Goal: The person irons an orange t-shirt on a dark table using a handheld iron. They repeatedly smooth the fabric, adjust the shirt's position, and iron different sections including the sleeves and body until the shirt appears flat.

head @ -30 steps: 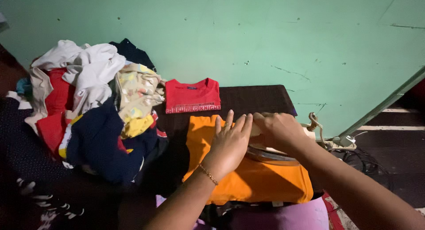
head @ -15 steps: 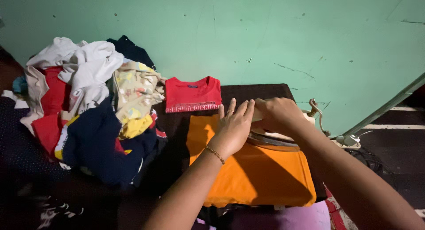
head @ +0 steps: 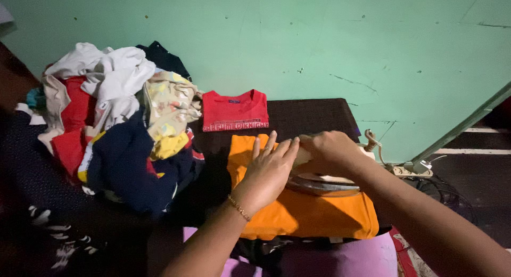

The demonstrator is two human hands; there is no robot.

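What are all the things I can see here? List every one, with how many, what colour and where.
orange garment: one, orange, spread flat on the dark surface, in front of the person
iron: one, pale with a metal sole, resting on the orange garment
red shirt: one, red, folded, beyond the orange garment by the wall
clothes pile: one heap, white, red, navy and yellow, at the left
dark surface: one, dark brown, under the clothes
wall: one, green, behind
cord: one, pale, right of the iron
left hand: one, bracelet at the wrist, flat on the orange garment
right hand: one, gripping the iron's handle
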